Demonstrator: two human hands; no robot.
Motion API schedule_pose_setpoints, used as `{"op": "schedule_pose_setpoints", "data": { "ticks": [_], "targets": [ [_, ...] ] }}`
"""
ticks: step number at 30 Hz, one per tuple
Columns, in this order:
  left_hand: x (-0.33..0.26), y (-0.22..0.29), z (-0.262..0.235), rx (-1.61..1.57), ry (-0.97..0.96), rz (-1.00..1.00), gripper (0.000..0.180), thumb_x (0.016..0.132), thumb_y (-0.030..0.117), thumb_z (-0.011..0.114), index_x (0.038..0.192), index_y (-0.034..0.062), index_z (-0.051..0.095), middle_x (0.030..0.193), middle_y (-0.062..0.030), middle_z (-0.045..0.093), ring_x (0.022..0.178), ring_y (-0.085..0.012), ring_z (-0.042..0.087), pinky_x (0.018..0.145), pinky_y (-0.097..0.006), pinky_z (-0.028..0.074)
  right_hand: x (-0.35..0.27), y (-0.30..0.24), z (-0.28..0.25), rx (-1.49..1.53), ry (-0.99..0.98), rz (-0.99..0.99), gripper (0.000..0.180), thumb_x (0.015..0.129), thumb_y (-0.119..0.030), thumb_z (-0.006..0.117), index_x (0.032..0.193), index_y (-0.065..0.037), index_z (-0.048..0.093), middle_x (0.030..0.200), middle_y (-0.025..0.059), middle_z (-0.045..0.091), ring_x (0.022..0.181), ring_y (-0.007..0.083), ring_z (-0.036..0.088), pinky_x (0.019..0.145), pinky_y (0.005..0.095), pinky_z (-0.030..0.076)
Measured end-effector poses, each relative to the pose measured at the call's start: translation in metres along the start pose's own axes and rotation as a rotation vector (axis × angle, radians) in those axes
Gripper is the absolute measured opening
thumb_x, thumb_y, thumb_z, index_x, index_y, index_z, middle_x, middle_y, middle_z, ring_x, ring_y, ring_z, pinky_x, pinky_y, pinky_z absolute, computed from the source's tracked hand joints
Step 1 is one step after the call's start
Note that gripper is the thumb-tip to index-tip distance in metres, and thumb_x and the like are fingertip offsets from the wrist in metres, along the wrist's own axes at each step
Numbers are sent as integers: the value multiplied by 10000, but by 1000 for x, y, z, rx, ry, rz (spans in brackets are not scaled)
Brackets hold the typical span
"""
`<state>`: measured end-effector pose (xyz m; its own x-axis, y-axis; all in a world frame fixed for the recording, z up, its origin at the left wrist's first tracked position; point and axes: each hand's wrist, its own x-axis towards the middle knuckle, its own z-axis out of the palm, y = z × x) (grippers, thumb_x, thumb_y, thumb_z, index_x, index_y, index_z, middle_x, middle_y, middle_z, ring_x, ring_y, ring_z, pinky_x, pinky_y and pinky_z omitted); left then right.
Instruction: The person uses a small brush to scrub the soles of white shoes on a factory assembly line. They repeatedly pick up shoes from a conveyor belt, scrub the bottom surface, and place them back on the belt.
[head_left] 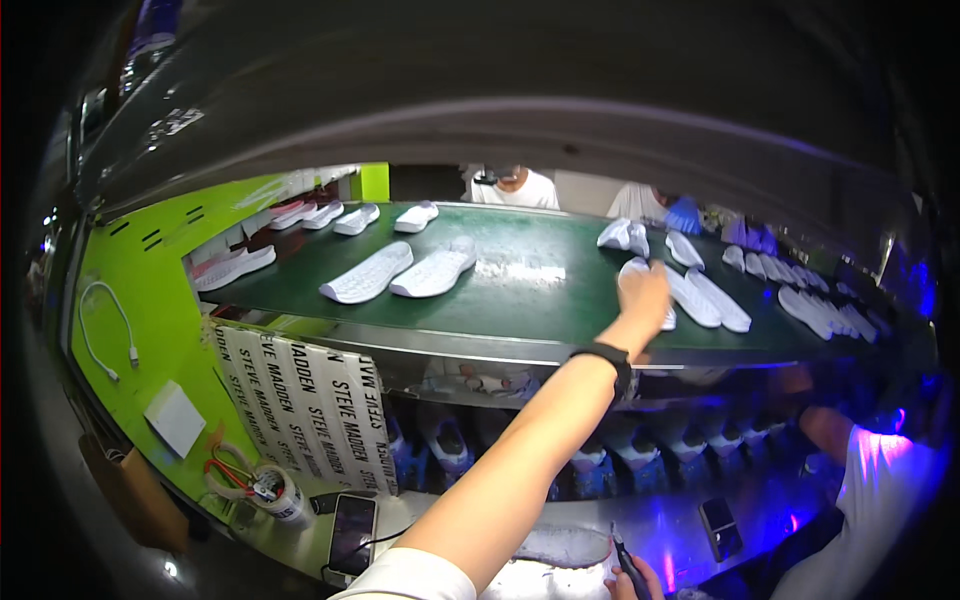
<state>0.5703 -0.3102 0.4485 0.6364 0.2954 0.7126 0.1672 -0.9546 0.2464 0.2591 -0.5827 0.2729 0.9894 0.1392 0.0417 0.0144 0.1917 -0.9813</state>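
Note:
My left arm, with a black wristband, reaches across to the green conveyor belt. There my left hand is closed on a white shoe sole, parts of which show above and below the fingers. Just right of it lie a pair of white soles, with further soles behind. At the bottom edge my right hand grips a slim black pen-shaped tool with a thin tip. Left of that tip, a pale sole-shaped piece lies on the bench.
Two large white soles lie on the belt's left part. Below stand several blue-wrapped shoes. A phone and tape roll are left; a dark device is right. A co-worker's arm comes in at right.

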Motion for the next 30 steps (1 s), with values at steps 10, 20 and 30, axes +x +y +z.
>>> {"op": "schedule_pose_setpoints", "data": {
  "ticks": [10,20,30],
  "targets": [
    [-131,-101,-174,-908,-235,-317,479,823,84,592,1275,-18,469,1010,-152,626,830,-186,622,649,-343,526,17,43,17,165,-80,122,273,854,-29,587,1107,71,570,899,117,628,748,178,608,654,274,499],
    [-509,-144,-148,-2233,-296,-1265,583,927,341,499,1407,34,382,1322,-245,508,1136,-368,580,938,-515,496,-7,27,70,-127,-863,64,244,771,18,689,1011,55,684,990,163,700,924,203,667,827,285,510],
    [-516,-123,-133,-2283,-176,-1283,559,999,416,366,1421,49,376,1350,-212,499,1190,-376,540,975,-513,472,-31,55,105,-288,-664,-73,236,785,11,683,1020,26,687,931,139,708,807,168,677,740,289,532]
  ]
}}
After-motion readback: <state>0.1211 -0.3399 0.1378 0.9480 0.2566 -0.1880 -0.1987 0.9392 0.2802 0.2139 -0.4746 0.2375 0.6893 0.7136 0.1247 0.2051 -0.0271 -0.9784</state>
